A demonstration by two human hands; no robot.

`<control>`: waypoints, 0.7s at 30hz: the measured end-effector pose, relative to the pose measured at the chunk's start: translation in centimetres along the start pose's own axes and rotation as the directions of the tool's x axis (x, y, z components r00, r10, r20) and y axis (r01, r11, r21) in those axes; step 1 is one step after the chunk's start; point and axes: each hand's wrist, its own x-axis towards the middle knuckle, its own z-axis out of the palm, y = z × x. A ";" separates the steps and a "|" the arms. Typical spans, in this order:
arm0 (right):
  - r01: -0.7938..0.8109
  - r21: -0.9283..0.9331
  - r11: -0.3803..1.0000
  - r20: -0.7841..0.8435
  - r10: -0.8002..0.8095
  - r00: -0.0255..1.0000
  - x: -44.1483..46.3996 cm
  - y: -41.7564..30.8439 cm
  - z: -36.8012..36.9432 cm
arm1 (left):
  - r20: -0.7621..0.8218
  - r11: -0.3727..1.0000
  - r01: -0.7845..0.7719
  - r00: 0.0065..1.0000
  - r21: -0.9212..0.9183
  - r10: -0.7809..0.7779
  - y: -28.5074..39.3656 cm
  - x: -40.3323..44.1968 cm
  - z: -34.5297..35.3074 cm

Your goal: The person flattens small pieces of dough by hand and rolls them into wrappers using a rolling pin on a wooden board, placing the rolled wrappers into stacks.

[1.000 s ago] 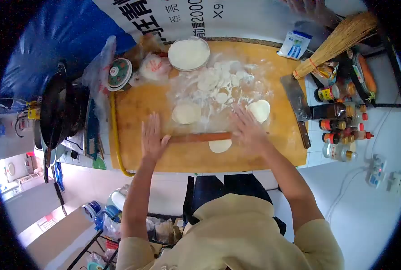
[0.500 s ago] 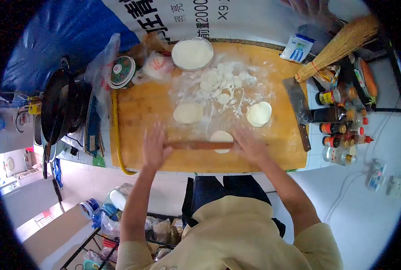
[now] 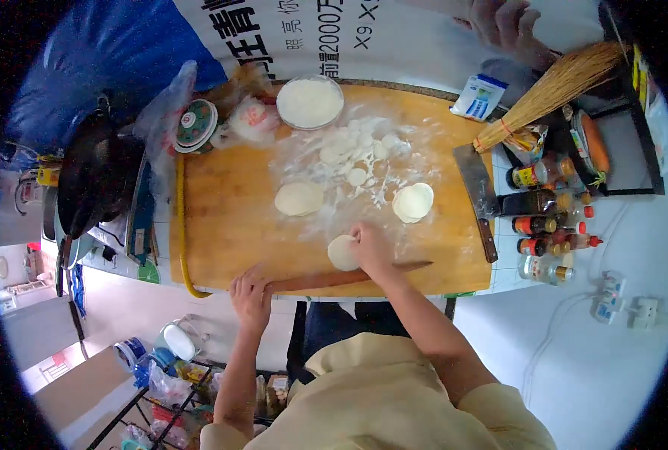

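My left hand is closed round the left end of a wooden rolling pin, near the front edge of the board. With bent fingers my right hand pinches the right edge of a round dough wrapper, which lies just behind the pin. My right forearm passes over the pin. Farther back lie a stack of wrappers on the left and another stack on the right. Small floured dough pieces are scattered between and beyond them.
The wooden board bears a bowl of flour at the back and a cleaver at its right edge. A straw broom and sauce bottles stand to the right. A black wok is at left.
The rolling pin has moved toward the front edge and tilted. My left hand has closed on its end. My right hand has left the pin and taken the wrapper's edge.
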 end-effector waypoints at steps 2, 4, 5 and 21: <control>0.071 0.118 0.991 0.089 -0.081 0.993 -0.2 0.7 -0.5 | -0.036 1.000 -0.002 0.999 0.006 0.002 0.0 -0.4 0.0; 0.074 0.262 0.962 0.037 -0.086 0.996 -0.7 2.0 -0.6 | -0.040 1.000 0.013 0.999 0.013 -0.013 -0.3 -1.0 0.5; 0.079 0.407 0.910 -0.012 -0.081 0.997 -0.9 2.8 -0.8 | -0.039 0.999 0.026 0.999 0.025 -0.025 -0.4 -1.3 0.6; 0.285 0.011 0.958 -0.168 -0.279 0.945 11.1 -0.5 -5.0 | 0.042 0.999 0.052 0.998 0.002 -0.052 1.6 -0.6 -0.4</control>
